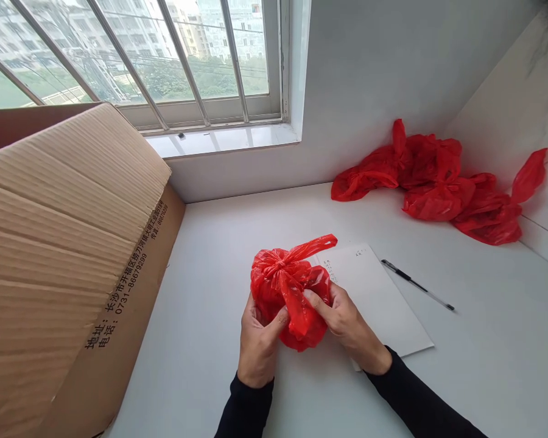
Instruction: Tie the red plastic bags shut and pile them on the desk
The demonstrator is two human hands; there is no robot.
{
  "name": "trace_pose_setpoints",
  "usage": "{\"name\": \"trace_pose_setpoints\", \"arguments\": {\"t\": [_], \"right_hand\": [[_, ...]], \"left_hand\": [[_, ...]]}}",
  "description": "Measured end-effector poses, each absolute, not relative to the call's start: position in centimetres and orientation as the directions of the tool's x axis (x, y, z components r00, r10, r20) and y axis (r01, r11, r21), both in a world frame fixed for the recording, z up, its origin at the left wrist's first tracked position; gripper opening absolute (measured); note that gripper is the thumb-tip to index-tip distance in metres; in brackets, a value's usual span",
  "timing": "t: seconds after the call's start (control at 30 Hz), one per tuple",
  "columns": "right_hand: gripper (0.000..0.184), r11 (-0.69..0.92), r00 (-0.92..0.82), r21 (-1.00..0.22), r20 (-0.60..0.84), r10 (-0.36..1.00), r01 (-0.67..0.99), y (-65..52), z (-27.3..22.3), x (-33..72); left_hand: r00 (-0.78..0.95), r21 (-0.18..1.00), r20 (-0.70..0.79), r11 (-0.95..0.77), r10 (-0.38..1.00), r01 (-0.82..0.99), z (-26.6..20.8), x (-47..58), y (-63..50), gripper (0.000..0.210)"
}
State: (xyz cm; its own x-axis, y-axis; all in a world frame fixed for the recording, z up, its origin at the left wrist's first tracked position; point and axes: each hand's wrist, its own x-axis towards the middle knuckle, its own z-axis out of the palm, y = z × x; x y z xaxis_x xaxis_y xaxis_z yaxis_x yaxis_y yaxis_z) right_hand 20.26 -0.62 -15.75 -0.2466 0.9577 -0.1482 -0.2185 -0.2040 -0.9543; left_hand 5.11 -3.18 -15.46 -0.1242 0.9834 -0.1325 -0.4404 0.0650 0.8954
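Observation:
Between both hands is a knotted red plastic bag (269,283), with its knot on top and a loose handle loop sticking out to the upper right. My left hand (260,340) grips its lower left side, thumb across the front. On the right side, my right hand (344,316) is closed on the bag, its thumb by the hanging tail. What the bag contains is hidden. Behind my right hand lies a white paper pad (383,298) with a little handwriting near its top, and a black-and-clear pen (418,285) rests just right of it.
A large open cardboard box (73,243) with printed lettering stands at the left. Several tied red bags (438,182) are heaped against the wall at the back right. A barred window (187,61) is above the white table (228,225).

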Motion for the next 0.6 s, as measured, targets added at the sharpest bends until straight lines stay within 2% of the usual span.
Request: {"name": "trace_pose_setpoints", "arguments": {"t": [0.13, 0.3, 0.4, 0.6], "right_hand": [[0.038, -0.197, -0.227, -0.957, -0.147, 0.963, -0.211, -0.7, -15.3, 20.4], [0.035, -0.211, -0.363, -0.957, -0.128, 0.923, -0.200, -0.9, -14.3, 20.4], [0.029, -0.189, -0.325, -0.964, -0.121, 0.938, -0.188, -0.9, -14.4, 20.5], [0.028, -0.133, -0.262, -0.973, -0.080, 0.962, -0.190, -0.7, -15.0, 20.6]], "left_hand": [[-0.146, 0.891, -0.147, 0.067, 0.978, -0.449, -16.2, 4.6, -3.0, 0.044], [-0.163, 0.894, -0.182, 0.094, 0.970, -0.439, -16.9, 4.0, -2.9, 0.040], [-0.162, 0.896, -0.192, 0.106, 0.968, -0.431, -16.9, 4.1, -2.9, 0.039], [-0.069, 0.909, -0.169, 0.129, 0.983, -0.396, -15.5, 5.2, -3.2, 0.053]]}}
